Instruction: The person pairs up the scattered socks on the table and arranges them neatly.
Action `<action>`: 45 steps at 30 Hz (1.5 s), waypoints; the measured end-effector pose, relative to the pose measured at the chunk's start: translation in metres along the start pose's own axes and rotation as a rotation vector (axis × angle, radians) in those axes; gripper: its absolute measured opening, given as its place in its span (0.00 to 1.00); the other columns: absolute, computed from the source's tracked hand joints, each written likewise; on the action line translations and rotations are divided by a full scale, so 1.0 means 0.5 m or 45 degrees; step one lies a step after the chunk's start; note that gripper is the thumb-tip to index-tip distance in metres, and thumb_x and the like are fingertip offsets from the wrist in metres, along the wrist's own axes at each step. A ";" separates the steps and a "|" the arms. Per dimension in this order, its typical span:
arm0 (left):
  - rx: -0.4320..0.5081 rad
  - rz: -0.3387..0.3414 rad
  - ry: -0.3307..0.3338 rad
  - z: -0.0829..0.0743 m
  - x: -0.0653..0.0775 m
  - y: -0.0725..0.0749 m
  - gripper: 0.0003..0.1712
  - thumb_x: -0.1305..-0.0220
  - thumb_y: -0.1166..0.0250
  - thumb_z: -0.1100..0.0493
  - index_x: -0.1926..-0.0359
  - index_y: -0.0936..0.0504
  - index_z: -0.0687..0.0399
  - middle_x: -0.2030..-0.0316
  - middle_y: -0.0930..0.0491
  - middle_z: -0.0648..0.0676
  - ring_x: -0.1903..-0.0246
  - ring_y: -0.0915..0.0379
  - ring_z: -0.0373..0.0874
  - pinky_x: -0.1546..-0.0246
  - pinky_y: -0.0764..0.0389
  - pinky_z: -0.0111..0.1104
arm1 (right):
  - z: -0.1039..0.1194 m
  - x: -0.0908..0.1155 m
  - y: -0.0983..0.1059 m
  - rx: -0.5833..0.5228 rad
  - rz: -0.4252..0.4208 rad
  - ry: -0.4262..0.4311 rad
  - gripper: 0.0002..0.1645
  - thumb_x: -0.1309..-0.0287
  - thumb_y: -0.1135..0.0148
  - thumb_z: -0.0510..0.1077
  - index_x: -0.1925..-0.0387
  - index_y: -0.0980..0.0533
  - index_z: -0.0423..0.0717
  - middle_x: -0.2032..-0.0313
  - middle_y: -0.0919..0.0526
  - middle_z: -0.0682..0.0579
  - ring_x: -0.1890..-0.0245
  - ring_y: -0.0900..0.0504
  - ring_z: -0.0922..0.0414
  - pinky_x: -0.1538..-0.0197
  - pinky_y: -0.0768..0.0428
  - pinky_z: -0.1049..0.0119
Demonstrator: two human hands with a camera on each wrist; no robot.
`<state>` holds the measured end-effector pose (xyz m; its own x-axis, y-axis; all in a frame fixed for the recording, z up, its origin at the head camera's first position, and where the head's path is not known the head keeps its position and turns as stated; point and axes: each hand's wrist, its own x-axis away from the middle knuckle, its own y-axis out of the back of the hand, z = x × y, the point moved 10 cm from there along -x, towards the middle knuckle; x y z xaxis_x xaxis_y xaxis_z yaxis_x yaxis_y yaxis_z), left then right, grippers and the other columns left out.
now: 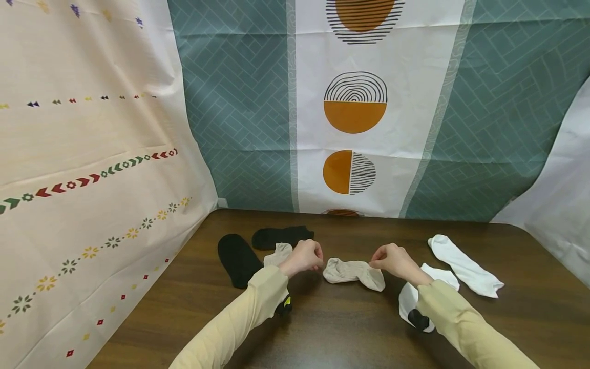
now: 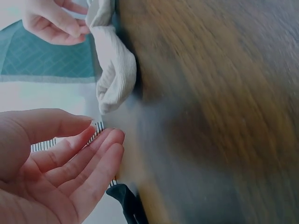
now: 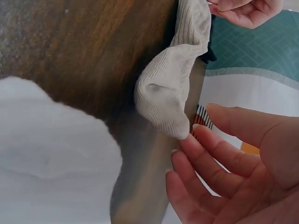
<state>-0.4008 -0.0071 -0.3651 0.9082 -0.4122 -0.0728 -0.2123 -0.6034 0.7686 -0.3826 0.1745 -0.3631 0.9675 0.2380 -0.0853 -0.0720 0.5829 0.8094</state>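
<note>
A ribbed beige sock (image 1: 352, 272) lies bent on the wooden table between the two hands. My left hand (image 1: 305, 257) hovers just off the sock's left end. In the left wrist view its fingers (image 2: 100, 161) are loosely bent, thumb apart from them, with nothing held. My right hand (image 1: 395, 261) is at the sock's other end. From the right wrist, the fingertips (image 3: 187, 140) appear right at the tip of the sock (image 3: 163, 91), while the thumb stands away from it. A second beige sock (image 1: 278, 254) lies behind my left hand, partly hidden by it.
Two black socks (image 1: 237, 260) (image 1: 278, 237) lie at the left of the table (image 1: 332, 328). On the right are a long white sock (image 1: 465, 265) and another white sock (image 1: 407, 300), partly under my right forearm. A patterned curtain (image 1: 355, 200) hangs behind the table's far edge.
</note>
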 end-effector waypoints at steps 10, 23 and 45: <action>0.017 -0.033 0.009 0.023 0.008 0.022 0.07 0.50 0.40 0.72 0.80 0.25 0.59 0.85 0.25 0.54 0.87 0.30 0.38 0.86 0.32 0.26 | 0.020 -0.012 -0.004 -0.020 -0.002 0.029 0.03 0.52 0.36 0.36 0.75 0.22 0.39 0.77 0.23 0.53 0.76 0.26 0.58 0.70 0.27 0.62; -0.038 -0.046 0.059 0.052 0.028 0.070 0.06 0.49 0.42 0.72 0.79 0.25 0.60 0.84 0.26 0.52 0.85 0.28 0.41 0.85 0.31 0.27 | 0.032 -0.031 -0.011 -0.046 -0.032 0.047 0.03 0.54 0.36 0.35 0.75 0.22 0.39 0.78 0.23 0.54 0.76 0.26 0.59 0.72 0.27 0.64; -0.069 -0.129 0.166 0.141 0.065 0.144 0.07 0.56 0.38 0.74 0.80 0.24 0.60 0.85 0.28 0.50 0.85 0.33 0.39 0.84 0.30 0.28 | 0.075 -0.078 -0.037 -0.141 -0.032 0.073 0.04 0.51 0.36 0.36 0.73 0.21 0.38 0.76 0.22 0.53 0.73 0.25 0.56 0.68 0.26 0.60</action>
<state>-0.4123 -0.1121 -0.3568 0.9637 -0.2573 -0.0713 -0.1008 -0.5980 0.7951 -0.4102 0.1254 -0.3529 0.9542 0.2642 -0.1406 -0.0770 0.6707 0.7377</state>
